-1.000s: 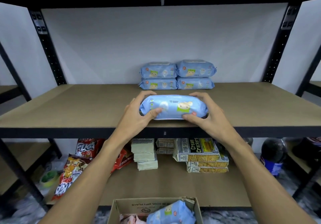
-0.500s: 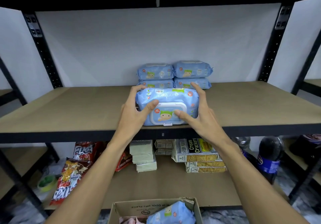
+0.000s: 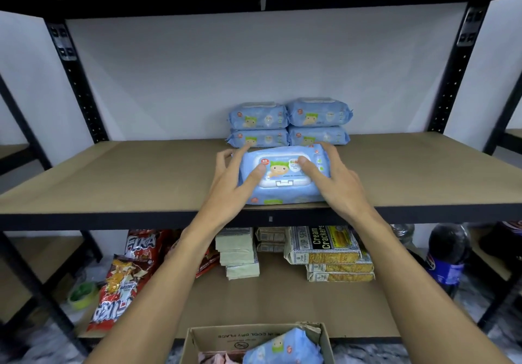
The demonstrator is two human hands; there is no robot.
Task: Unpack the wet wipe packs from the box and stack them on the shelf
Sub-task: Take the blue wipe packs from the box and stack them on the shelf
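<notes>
Lying flat with its lid upward, a wet wipe pack [image 3: 282, 194] is seen on the shelf [image 3: 127, 177], close to the near edge. It is gripped from both sides: the left hand [image 3: 228, 185] is wrapped round its left end with the thumb laid on top, and the right hand [image 3: 336, 185] is wrapped round its right end with the thumb on the lid. Just beyond, four stacked packs [image 3: 316, 115] are set two high in two columns. Nearest, a cardboard box [image 3: 209, 338] is seen with a spare pack [image 3: 285, 346] inside. Cream cracker packets [image 3: 324, 245] are kept on the lower shelf [image 3: 282, 301].
</notes>
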